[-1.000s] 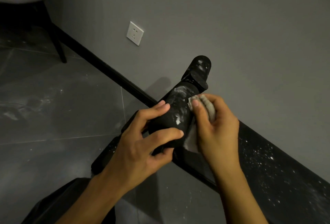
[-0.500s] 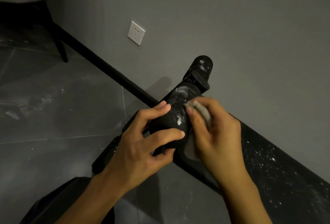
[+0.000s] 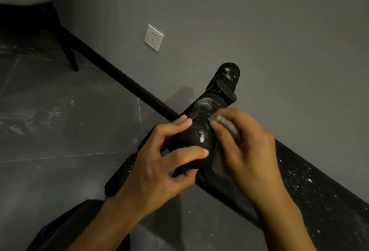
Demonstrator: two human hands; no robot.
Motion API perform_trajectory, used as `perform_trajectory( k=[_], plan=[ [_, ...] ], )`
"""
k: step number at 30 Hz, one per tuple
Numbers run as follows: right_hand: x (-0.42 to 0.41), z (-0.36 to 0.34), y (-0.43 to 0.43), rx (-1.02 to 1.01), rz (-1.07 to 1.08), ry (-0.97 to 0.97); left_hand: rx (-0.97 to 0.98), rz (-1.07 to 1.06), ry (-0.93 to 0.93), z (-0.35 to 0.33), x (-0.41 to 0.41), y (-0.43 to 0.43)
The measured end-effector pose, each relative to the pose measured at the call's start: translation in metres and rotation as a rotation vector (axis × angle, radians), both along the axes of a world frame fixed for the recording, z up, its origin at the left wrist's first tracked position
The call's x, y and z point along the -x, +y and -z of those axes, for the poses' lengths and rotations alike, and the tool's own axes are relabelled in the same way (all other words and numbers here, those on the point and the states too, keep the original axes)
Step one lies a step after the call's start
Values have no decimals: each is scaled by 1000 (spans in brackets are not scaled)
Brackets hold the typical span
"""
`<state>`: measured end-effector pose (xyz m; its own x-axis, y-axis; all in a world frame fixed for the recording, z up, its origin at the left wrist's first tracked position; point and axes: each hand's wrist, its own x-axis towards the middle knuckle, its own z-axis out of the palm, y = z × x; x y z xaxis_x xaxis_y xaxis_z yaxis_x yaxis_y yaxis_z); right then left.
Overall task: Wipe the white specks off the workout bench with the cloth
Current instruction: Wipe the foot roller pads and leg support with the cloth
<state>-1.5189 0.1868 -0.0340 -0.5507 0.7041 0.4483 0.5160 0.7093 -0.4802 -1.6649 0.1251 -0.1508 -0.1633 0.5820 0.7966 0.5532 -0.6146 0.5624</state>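
Against the right side of the black foam roller (image 3: 196, 130), the right hand (image 3: 245, 146) presses a bunched pale cloth (image 3: 227, 123), its fingers curled closed around the fabric so that only a ribbed edge shows above the index finger; this hand is slightly blurred. On the roller's other side the left hand (image 3: 159, 168) clamps the pad, index finger lying over the top and thumb crossing the near end, with the remaining fingers tucked underneath. White smears (image 3: 202, 138) streak the roller between the two hands, and more cloudy residue sits further up it, toward the wall. Beyond the roller, a second black roller (image 3: 227, 79) stands at the end of the bench frame, also marked with pale smudges. Right of the roller, the long black pad of the workout bench (image 3: 311, 186) runs down toward the lower right corner, scattered with white specks (image 3: 299, 176) that thicken away from the hands. Left of the roller, a dusty dark tiled floor (image 3: 60, 130) spreads out, edged by a black skirting board (image 3: 123, 79) at the foot of the grey wall (image 3: 259, 31). Above and left of the roller, a white wall socket (image 3: 153, 37) sits on that wall, and further left a chair leg (image 3: 67, 51) stands on the tiles.
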Motion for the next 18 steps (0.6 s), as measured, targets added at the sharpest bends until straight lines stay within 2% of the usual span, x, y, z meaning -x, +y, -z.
perform_trajectory(
  k=[3,5,9,13,18],
  plan=[
    [-10,-3,-16,64,-135,-23,-3,5,-6,1,1,0],
    [-11,-4,-15,46,-149,-40,-2,1,-10,2,1,1],
    [1,0,16,-42,-3,-38,-2,1,-32,1,-1,3],
    [10,3,52,-7,163,1,-4,12,-27,0,-1,1],
    [-5,10,11,-6,7,35,-10,9,-39,1,-1,1]
  ],
)
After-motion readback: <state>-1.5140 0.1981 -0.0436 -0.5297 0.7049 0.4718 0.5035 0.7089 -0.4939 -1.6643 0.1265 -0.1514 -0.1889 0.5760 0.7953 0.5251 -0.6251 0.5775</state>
